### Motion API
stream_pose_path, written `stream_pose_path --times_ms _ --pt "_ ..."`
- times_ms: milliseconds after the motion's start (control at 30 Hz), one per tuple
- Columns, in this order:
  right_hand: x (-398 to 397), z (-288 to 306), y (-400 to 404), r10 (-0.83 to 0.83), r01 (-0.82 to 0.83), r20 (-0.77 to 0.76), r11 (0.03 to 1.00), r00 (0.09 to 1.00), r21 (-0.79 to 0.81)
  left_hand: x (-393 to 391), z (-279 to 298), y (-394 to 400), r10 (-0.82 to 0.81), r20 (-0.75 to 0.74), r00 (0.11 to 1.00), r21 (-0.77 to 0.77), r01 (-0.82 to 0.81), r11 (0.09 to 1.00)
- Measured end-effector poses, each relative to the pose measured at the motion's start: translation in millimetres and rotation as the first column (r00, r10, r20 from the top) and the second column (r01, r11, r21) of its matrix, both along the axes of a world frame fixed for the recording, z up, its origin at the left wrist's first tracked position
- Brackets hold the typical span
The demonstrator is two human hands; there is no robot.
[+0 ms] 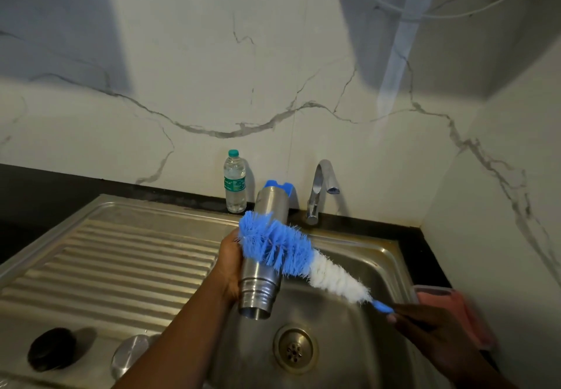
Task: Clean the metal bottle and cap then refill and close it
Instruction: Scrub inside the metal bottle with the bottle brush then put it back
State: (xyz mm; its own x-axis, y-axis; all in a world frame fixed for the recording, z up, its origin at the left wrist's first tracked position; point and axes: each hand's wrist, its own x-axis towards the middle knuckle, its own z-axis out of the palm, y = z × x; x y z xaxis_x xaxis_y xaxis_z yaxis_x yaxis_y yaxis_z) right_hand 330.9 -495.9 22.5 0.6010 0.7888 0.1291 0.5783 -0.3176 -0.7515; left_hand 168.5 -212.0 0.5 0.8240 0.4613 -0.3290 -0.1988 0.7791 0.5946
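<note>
Now left hand (229,262) grips metal bottle (263,255) over sink (364,267), mouth tilted down toward camera. Right hand (425,325) holds blue handle of bottle brush (291,252), bristles lying across bottle's outside. Black cap (51,352) and steel cap (132,353) sit on drainboard (121,261), well apart from bottle. Plastic water bottle (235,182) stands on worktop beside tap (318,191).

One printed label is visible: a green band around the middle of the clear plastic water bottle (235,182) standing at the far edge of the counter, left of the tap (318,194). It carries white script lettering and small print below it. Neither is sharp enough to read. No other surface bears text, numbers or signs.
</note>
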Motion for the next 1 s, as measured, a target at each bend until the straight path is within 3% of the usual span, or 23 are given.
stream_pose_path --times_ms 133,233,300,367,467,567,633,733,867,1000 --pt "6.4 -5.4 12.0 -0.049 0.049 0.037 0.999 0.998 0.002 2.1 -9.8 2.9 -0.169 0.056 0.984 -0.051 0.171 0.984" --pt "7.3 -5.9 21.7 -0.125 0.123 0.078 0.992 0.989 0.038 0.5 -5.7 -0.9 -0.224 0.092 0.97 0.069 0.218 0.974" --pt "5.4 0.6 24.8 -0.133 0.13 0.119 0.991 0.984 0.035 1.0 -1.7 -6.6 -0.144 -0.013 0.989 0.221 0.143 0.965" --pt "3.6 13.3 24.1 -0.136 0.136 0.136 0.991 0.981 0.009 3.5 -4.7 -8.3 0.048 -0.176 0.983 0.411 0.029 0.911" --pt "5.9 29.0 17.7 -0.165 0.168 0.158 0.986 0.973 -0.006 5.4 -18.7 -1.5 0.29 -0.229 0.929 0.626 -0.088 0.775" --pt "10.3 37.7 8.8 -0.162 0.163 0.113 0.987 0.98 0.004 1.9 -27.7 5.4 0.415 -0.241 0.877 0.751 -0.103 0.652" --pt "13.2 41.9 3.5 -0.109 0.108 0.114 0.994 0.988 0.009 0.2 -28.6 7.3 0.456 -0.217 0.863 0.8 -0.111 0.589" --pt "8.3 43.7 -0.5 -0.071 0.077 0.136 0.996 0.988 -0.047 -0.8 -24.9 5.6 0.461 -0.201 0.864 0.815 -0.113 0.568" --pt "6.6 29.2 -1.0 -0.063 0.111 0.295 0.983 0.953 -0.146 -0.3 -23.0 2.1 0.462 -0.194 0.865 0.826 -0.11 0.553" --pt "9.9 18.7 -2.4 -0.061 0.105 0.412 0.991 0.909 -0.084 0.5 -24.2 0.1 0.433 -0.19 0.881 0.833 -0.089 0.546"
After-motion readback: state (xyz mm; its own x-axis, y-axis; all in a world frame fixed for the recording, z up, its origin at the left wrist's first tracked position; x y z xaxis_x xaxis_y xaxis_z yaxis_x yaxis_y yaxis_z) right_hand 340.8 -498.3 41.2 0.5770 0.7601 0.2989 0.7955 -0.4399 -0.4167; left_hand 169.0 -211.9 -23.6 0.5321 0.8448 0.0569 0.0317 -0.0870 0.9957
